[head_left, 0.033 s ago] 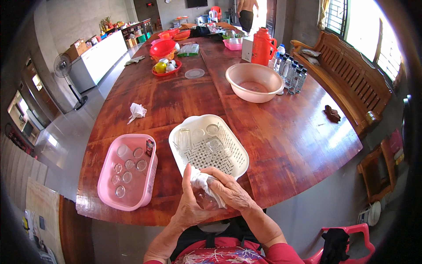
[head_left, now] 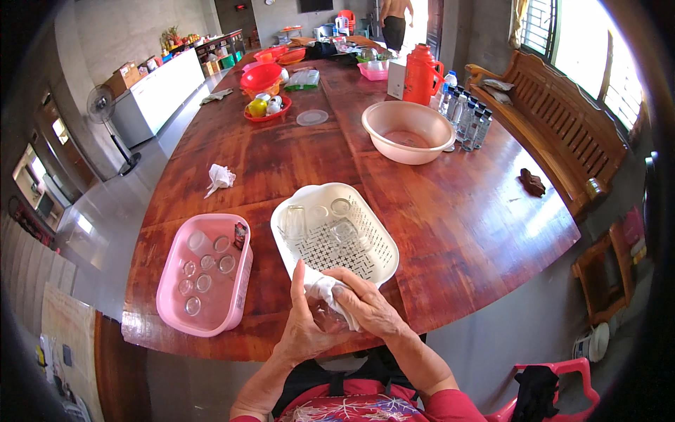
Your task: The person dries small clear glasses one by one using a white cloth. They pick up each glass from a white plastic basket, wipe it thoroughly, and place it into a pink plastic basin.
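Over the table's near edge, my left hand [head_left: 306,332] is wrapped round a clear drinking glass [head_left: 329,318], its thumb pointing up. My right hand [head_left: 371,308] presses a white cloth [head_left: 323,287] against the glass; the cloth partly hides its rim. Just beyond my hands stands a white perforated basket [head_left: 385,257]. In it are several clear glasses, among them a tall one on its side [head_left: 296,222] and a squarish one [head_left: 344,231]. To the left, a pink basin [head_left: 166,299] holds several glasses and a small dark packet [head_left: 240,235].
A crumpled white tissue [head_left: 220,178] lies beyond the pink basin. Farther off are a large pale pink bowl [head_left: 408,149], a red thermos [head_left: 420,77], small bottles [head_left: 472,126] and a red tray [head_left: 271,114]. A wooden bench [head_left: 562,119] lines the right; a person [head_left: 395,24] stands far back.
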Motion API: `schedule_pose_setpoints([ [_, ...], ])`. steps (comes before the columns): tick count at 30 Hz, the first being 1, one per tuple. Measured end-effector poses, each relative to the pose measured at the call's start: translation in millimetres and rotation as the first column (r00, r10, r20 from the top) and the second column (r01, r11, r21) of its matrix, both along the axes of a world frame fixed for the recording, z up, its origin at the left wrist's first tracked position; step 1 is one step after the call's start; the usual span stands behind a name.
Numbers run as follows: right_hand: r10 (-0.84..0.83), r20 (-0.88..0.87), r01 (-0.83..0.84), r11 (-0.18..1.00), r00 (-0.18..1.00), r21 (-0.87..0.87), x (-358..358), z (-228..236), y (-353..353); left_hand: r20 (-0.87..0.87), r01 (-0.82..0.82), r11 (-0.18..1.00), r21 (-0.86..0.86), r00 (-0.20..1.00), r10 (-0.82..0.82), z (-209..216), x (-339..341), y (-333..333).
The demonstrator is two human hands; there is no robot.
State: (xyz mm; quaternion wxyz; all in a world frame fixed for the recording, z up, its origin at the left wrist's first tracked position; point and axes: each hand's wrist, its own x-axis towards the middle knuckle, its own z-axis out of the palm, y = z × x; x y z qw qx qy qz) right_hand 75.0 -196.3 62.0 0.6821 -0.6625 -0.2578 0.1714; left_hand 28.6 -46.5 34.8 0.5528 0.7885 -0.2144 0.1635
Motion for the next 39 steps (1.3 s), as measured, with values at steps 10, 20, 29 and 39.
schedule_pose_setpoints([
  [10,-0.134,0.694,0.189,0.982,0.708,-0.003,-20,-16,6,0.208,-0.206,0.918,0.338,0.968,0.140,-9,7,8],
  [20,-0.247,0.524,0.321,0.946,0.815,-0.052,-26,-29,11,0.198,-0.245,0.895,0.374,0.963,0.180,-5,4,13],
  [29,-0.105,-0.065,0.104,0.994,0.992,-0.012,-12,-25,-5,0.255,-0.057,0.924,0.379,0.966,-0.045,9,8,15],
  [39,-0.380,0.545,0.278,0.924,0.747,0.264,-26,-24,15,-0.266,0.216,0.877,-0.429,0.898,-0.351,19,14,23],
])
